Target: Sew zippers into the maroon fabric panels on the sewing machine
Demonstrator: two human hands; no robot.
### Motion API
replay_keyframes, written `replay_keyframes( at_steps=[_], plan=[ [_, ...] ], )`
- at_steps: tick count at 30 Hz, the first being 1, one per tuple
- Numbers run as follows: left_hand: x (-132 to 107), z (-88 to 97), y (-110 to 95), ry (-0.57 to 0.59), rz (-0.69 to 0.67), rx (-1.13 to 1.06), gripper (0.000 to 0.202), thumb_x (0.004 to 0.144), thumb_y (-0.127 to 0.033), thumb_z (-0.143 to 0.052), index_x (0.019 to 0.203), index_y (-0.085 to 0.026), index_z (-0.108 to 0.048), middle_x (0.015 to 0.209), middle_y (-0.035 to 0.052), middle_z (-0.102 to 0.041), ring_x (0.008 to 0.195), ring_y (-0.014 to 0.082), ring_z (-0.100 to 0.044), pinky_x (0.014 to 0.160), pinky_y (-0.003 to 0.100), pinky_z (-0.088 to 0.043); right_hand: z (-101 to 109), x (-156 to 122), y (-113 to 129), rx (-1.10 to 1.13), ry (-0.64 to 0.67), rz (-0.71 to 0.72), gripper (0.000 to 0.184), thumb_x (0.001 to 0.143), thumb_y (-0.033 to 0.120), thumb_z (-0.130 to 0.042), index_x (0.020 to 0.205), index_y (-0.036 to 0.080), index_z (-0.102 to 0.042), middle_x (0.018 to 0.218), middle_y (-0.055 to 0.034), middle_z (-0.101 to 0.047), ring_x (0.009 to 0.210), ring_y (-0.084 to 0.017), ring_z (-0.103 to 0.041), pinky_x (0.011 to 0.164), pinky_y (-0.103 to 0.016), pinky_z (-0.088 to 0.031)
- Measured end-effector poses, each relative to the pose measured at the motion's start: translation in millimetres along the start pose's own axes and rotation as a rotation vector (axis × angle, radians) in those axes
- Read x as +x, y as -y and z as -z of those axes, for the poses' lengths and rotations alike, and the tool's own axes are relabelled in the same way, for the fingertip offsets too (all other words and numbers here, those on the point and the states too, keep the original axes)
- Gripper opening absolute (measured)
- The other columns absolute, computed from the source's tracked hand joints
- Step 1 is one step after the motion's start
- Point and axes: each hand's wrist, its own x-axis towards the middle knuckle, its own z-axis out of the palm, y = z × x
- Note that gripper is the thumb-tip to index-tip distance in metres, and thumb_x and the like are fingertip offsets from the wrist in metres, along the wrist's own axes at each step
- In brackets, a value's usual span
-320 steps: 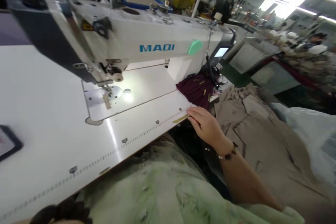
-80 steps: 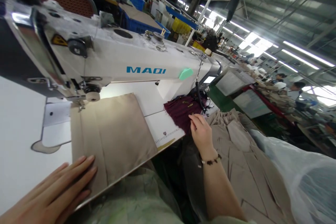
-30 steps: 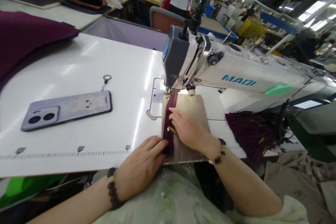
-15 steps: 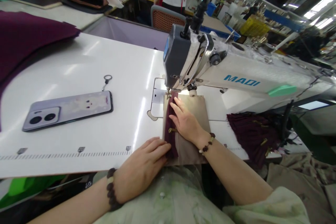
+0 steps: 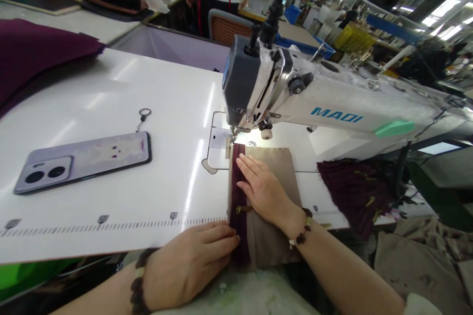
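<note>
A burgundy zipper [image 5: 239,184] runs lengthwise along the left side of a beige fabric panel [image 5: 283,170], with its brass pull hanging out to the right. My right hand [image 5: 266,192] lies flat on the panel, fingertips at the zipper's right edge, holding nothing. At the near left edge, my left hand [image 5: 194,258] has its fingers closed on the zippered panel; its thumb is mostly hidden. The far end of the panel lies just short of the presser foot [image 5: 234,134] of the sewing machine [image 5: 266,83].
A phone [image 5: 88,160] with a key ring lies to the left on the white table [image 5: 166,88]. Burgundy fabric [image 5: 40,59] covers the far left. Gathered burgundy zippered pieces [image 5: 354,187] lie at right. Behind the machine are a chair [image 5: 229,28] and a person in an apron.
The zippered panel has come toward me, away from the presser foot, and both hands have moved nearer with it. The view has shifted slightly, and the person behind appears further left.
</note>
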Motion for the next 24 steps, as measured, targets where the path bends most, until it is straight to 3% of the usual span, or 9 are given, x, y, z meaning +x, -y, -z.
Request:
replay_keyframes(
  at_steps=[4,12,17,20,24],
  plan=[
    [-2,-0.7,2,0.023,-0.002,-0.007,0.036,0.093,-0.009,-0.025,0.082,-0.012,-0.059,0.096,0.0094,-0.063,0.097,0.0158,-0.054,0.093,0.026,-0.044,0,0,-1,0.000,-0.009,0.003,0.044,0.089,0.026,-0.042,0.130,0.012,-0.043,0.135,-0.0106,-0.041,0.123,-0.021,-0.036,0.107,-0.041,-0.030],
    [2,0.6,2,0.060,-0.028,0.015,0.030,0.091,-0.008,-0.034,0.074,-0.016,-0.058,0.093,0.0064,-0.065,0.098,0.0147,-0.055,0.096,0.024,-0.042,-4,-3,-1,-0.038,0.063,0.001,0.044,0.091,0.027,-0.036,0.133,0.015,-0.038,0.142,-0.0052,-0.031,0.131,-0.024,-0.024,0.107,-0.050,-0.023],
    [9,14.2,0,0.020,-0.023,0.027,0.029,0.091,-0.010,-0.034,0.083,-0.016,-0.061,0.092,0.0067,-0.066,0.096,0.0138,-0.057,0.091,0.023,-0.046,-2,-1,1,-0.053,0.074,-0.005,0.044,0.090,0.025,-0.037,0.133,0.014,-0.039,0.141,-0.0063,-0.032,0.131,-0.026,-0.026,0.107,-0.050,-0.023],
    [17,28.6,14,-0.010,0.061,0.119,0.027,0.092,-0.016,-0.035,0.089,-0.014,-0.062,0.097,0.0077,-0.065,0.094,0.0148,-0.058,0.088,0.026,-0.048,-2,-1,1,-0.066,0.076,0.001,0.043,0.090,0.023,-0.036,0.132,0.013,-0.040,0.141,-0.0066,-0.033,0.130,-0.026,-0.026,0.106,-0.051,-0.024],
    [28,36.0,56,0.019,0.196,0.367,0.025,0.091,-0.019,-0.039,0.100,-0.010,-0.060,0.108,0.0117,-0.060,0.101,0.0210,-0.055,0.088,0.036,-0.049,-4,-1,1,-0.076,0.065,0.006,0.043,0.090,0.022,-0.036,0.132,0.013,-0.040,0.141,-0.0081,-0.033,0.131,-0.027,-0.026,0.105,-0.051,-0.025]
  ],
)
